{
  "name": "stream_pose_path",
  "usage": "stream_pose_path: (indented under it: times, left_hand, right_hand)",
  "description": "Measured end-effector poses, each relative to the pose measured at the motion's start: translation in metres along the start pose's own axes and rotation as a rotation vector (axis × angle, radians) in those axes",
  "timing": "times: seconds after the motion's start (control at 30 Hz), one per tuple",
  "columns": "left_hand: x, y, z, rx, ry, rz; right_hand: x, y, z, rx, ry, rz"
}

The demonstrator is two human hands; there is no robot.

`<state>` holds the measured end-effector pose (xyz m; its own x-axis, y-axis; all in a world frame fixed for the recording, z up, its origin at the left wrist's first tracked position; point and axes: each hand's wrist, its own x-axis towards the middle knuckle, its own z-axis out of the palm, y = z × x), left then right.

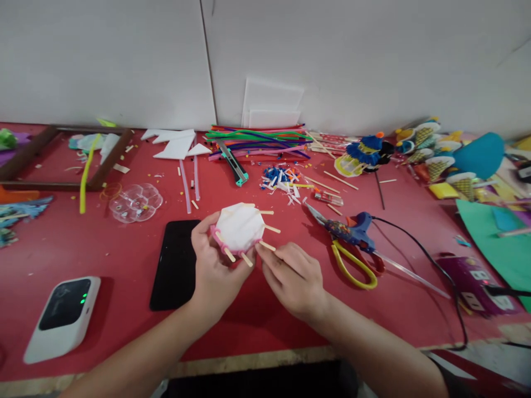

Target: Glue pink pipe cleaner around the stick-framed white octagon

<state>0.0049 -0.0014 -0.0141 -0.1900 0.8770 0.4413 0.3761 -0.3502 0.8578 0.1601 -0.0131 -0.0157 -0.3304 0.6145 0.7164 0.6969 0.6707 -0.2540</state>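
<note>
My left hand grips a small white foam disc with a pink rim, held above the red table. Several short wooden sticks poke out around the disc's edge. My right hand is beside it on the right, fingers pinched on one of the sticks at the disc's lower right edge.
A black phone lies under my left hand, a white device at the near left. Scissors and a blue glue gun with its cord lie to the right. Pipe cleaners, a utility knife, a clear palette and craft pieces fill the back.
</note>
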Motion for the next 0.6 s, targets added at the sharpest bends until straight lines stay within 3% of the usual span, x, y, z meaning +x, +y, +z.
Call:
stream_pose_path:
  times: [0.17, 0.33, 0.6]
  left_hand:
    - [0.0015, 0.0017, 0.0023, -0.094, 0.016, -0.029]
    - [0.0015, 0.0027, 0.002, -0.218, -0.058, -0.208]
    - [0.0002, 0.0027, 0.0037, -0.429, -0.068, -0.449]
  right_hand:
    - [-0.0017, 0.0003, 0.0007, 0.011, -0.011, 0.004]
    - [-0.0043, 0.0003, -0.0001, -0.005, -0.04, 0.036]
    - [-0.0019, 0.0049, -0.0018, 0.039, -0.051, 0.033]
